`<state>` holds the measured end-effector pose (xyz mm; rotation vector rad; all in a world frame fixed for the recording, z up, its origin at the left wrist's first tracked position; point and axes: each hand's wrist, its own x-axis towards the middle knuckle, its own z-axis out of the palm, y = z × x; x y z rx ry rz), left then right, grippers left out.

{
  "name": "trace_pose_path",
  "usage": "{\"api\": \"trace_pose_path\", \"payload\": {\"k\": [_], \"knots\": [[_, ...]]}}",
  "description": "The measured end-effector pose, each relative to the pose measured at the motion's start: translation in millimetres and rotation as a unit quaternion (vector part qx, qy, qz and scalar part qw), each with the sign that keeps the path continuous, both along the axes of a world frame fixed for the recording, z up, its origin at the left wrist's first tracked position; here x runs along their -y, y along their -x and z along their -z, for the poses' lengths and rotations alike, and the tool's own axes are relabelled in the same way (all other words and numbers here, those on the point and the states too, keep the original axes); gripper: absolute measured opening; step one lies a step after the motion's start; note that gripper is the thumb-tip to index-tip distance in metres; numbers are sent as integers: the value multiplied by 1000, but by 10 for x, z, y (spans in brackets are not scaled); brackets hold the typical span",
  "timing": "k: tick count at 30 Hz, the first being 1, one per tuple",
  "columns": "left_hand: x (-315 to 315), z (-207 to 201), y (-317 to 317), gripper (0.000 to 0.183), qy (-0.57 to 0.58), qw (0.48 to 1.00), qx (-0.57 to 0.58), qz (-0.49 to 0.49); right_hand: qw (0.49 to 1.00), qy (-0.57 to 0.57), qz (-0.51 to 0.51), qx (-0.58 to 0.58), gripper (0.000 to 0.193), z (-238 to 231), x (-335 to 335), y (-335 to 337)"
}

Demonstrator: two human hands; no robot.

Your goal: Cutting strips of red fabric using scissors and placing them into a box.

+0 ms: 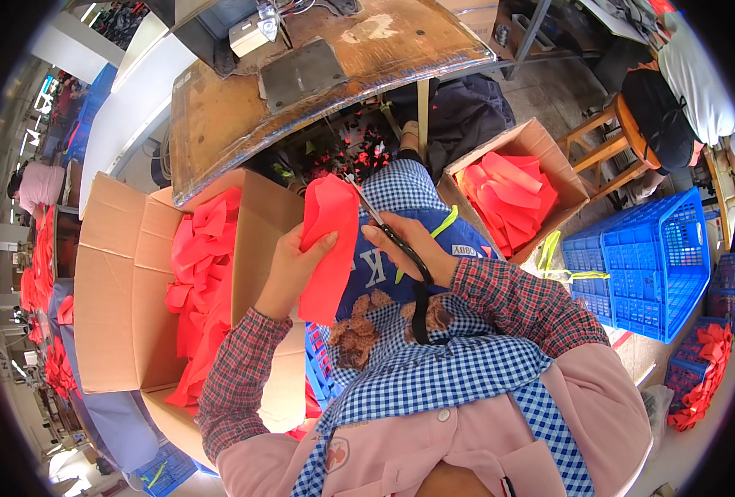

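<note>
My left hand (295,263) pinches a folded red fabric piece (331,244) in front of my lap, thumb lying over its face. In my right hand (421,246) is a pair of scissors (394,236) with dark handles. Their metal blades point up and left, with the tips by the fabric's upper right edge. Whether the blades touch the cloth I cannot tell. Close to my left arm, an open cardboard box (156,282) holds a heap of red fabric pieces (206,273). Another cardboard box (568,195) beyond my right hand holds more red pieces (512,199).
A worn wooden table (417,41) with a machine part on it stands ahead. Scraps (351,153) litter the floor below. At right are a blue plastic crate (633,257), a wooden stool (604,149) and a seated person (699,74). Yellow-green strips (550,248) hang near the crate.
</note>
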<state>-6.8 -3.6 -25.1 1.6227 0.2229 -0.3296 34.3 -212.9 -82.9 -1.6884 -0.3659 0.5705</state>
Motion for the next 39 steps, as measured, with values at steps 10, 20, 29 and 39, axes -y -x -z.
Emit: {"api": "trace_pose_path", "payload": {"k": [10,20,29,39], "knots": [[-203,-108,-282,28,-25,999,-21,28,998,-41,48,4,44,61,-39,-59],[-862,-560,-1050,24,36,990,72,-113,979,-117,91,-139,43,226,156,-454],[-1009,-921,-1716,32,25,992,106,-69,974,-118,101,-164,42,258,178,-455],[-980,-1076,-1873,37,-45,994,98,-33,977,-106,94,-162,43,254,158,-453]]}}
